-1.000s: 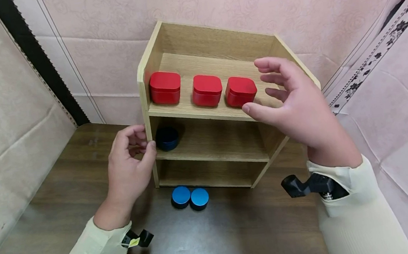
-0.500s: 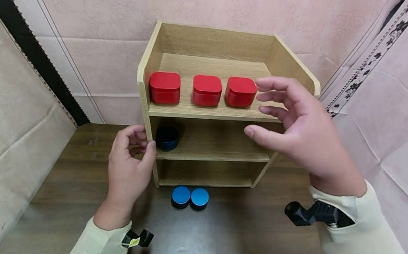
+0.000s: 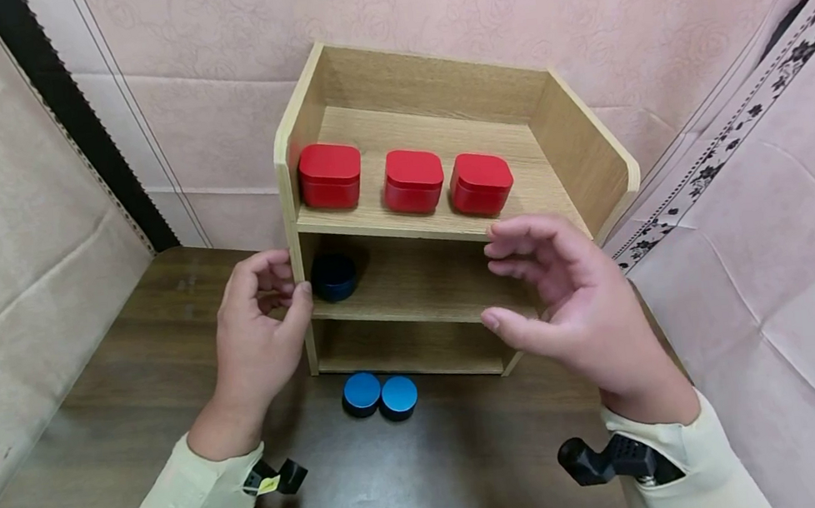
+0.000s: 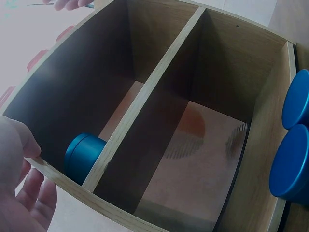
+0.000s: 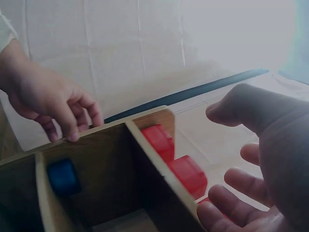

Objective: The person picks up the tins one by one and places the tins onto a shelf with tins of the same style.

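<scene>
A small wooden shelf (image 3: 414,308) stands on the table. My left hand (image 3: 259,329) steadies its left side panel, the thumb on the front edge and the fingers bent along the outside. My right hand (image 3: 571,302) hovers in front of the shelf's right end, fingers loosely curved, holding nothing. On the top board sit a left red tin (image 3: 331,176), a middle red tin (image 3: 413,181) and a right red tin (image 3: 481,184). A round blue tin (image 3: 335,277) sits at the left of the middle compartment.
On the dark wooden table (image 3: 434,486), two round blue tins, one left (image 3: 361,394) and one right (image 3: 398,397), stand side by side before the shelf. Pale cloth walls (image 3: 424,1) enclose the back and sides.
My right hand has come down from beside the right red tin on the top board to the level of the middle compartment. My left hand and the tins have stayed put.
</scene>
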Motion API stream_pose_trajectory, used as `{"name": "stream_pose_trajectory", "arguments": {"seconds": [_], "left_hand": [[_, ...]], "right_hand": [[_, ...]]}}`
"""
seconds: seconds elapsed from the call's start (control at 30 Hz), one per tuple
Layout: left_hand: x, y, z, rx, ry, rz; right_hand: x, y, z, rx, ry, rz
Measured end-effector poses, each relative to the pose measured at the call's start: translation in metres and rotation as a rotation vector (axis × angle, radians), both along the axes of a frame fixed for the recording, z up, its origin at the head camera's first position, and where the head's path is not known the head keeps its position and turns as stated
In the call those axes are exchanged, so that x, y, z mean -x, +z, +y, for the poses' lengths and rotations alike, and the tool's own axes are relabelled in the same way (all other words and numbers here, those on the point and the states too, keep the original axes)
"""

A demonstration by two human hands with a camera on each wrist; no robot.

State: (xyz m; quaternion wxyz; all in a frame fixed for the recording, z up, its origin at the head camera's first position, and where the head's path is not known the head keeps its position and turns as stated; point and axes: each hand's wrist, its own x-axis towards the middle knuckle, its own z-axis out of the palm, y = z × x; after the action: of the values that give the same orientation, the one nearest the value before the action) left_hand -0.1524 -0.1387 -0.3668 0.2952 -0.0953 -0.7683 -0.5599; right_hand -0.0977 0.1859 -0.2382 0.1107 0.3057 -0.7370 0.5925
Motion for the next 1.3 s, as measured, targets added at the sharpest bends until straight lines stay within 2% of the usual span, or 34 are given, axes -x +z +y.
{"name": "stream_pose_trajectory", "arguments": {"seconds": [0.3, 0.73, 1.3], "left_hand": [[-0.001, 0.001, 0.000, 0.006, 0.001, -0.004], [0.000, -0.001, -0.001, 0.010, 0.000, -0.012], [-0.001, -0.001, -0.001, 0.011, 0.003, -0.017]], "right_hand": [[0.003, -0.040, 0.004, -0.018, 0.065, -0.044], [0.017, -0.099, 0.004, -0.044, 0.162, -0.084], [0.025, -0.144, 0.001, -0.122, 0.224, -0.133]]}}
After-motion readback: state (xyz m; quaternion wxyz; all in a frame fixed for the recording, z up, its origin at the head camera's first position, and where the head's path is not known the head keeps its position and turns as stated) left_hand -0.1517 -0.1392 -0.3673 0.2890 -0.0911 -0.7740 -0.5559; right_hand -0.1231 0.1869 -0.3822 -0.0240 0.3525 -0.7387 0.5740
